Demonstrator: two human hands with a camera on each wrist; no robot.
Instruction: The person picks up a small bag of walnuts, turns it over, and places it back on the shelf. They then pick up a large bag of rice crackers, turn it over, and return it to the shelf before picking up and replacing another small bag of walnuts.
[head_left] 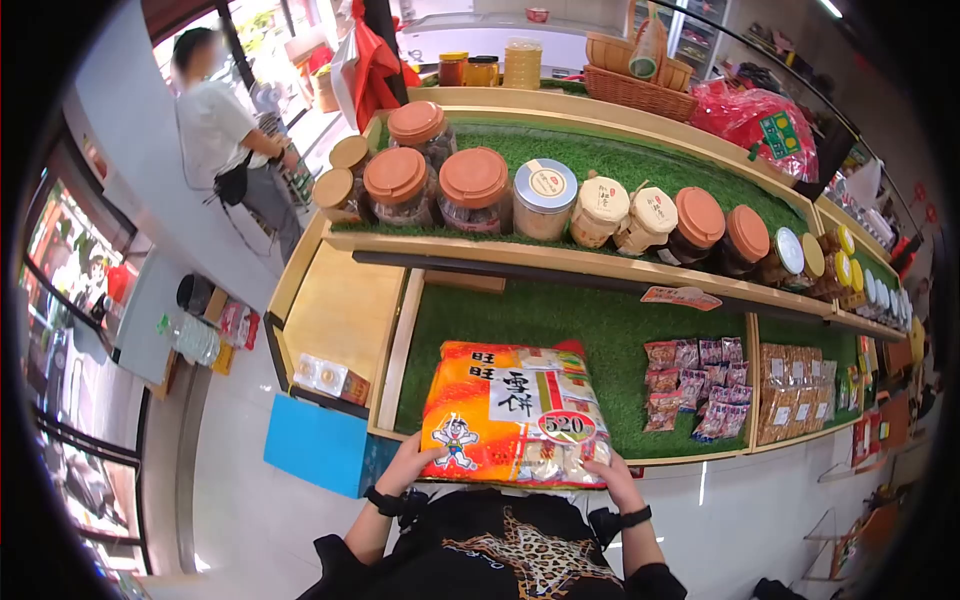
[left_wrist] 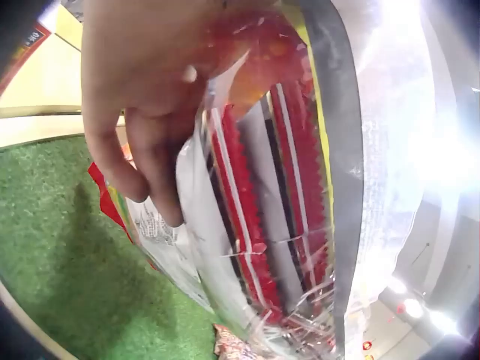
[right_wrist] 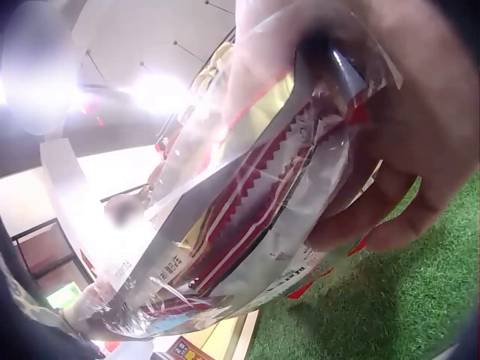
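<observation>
A large orange and white bag of rice crackers (head_left: 515,415) is held up in front of the body, its printed front facing the head camera. My left hand (head_left: 408,465) grips its lower left corner, thumb on the front. At the lower right corner my right hand (head_left: 617,481) grips it the same way. In the left wrist view, the fingers (left_wrist: 154,161) curl under the bag, beside red-striped inner packets (left_wrist: 240,195) seen through clear film. The right wrist view shows the other fingers (right_wrist: 360,217) bent around the bag's underside.
Behind the bag is a shelf tray lined with green turf (head_left: 620,330), holding small snack packets (head_left: 695,385) and bags of nuts (head_left: 795,395). Lidded jars (head_left: 475,190) line the upper shelf. A blue box (head_left: 318,440) stands at the lower left. A person (head_left: 225,140) stands at the far left.
</observation>
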